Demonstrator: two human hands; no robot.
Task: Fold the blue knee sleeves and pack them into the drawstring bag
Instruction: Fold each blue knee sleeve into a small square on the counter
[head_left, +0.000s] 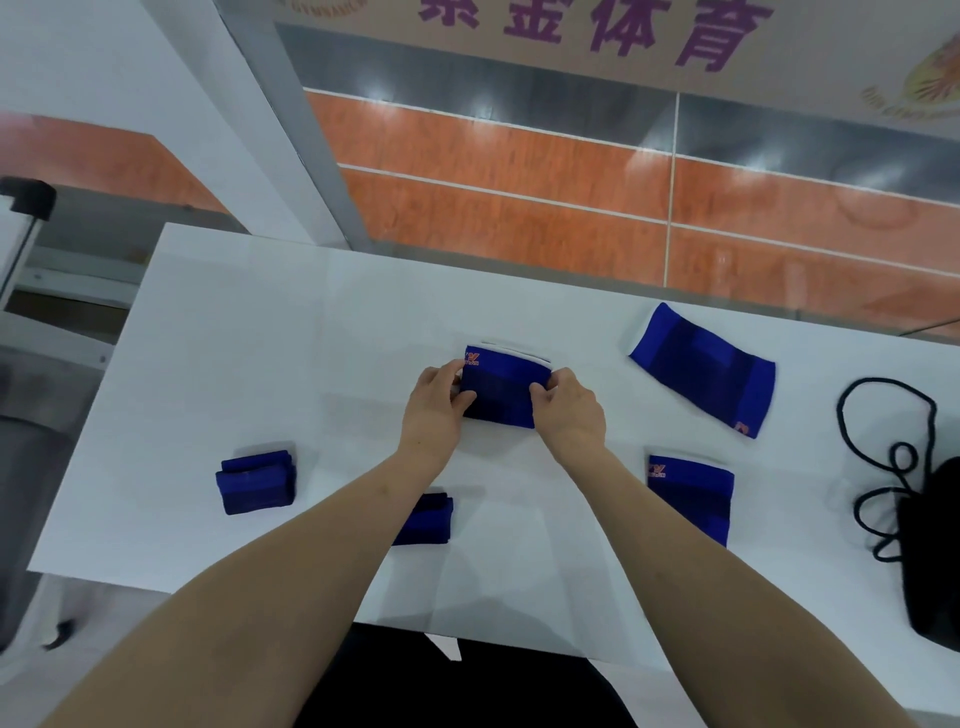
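Blue knee sleeve (503, 387) pinched between both hands (439, 397).

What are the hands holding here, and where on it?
Both grip one blue knee sleeve on the table: left hand at its left edge, right hand at its right edge.

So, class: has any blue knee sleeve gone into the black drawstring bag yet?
Cannot tell: five blue knee sleeves lie on the white table, but the black drawstring bag's inside is hidden.
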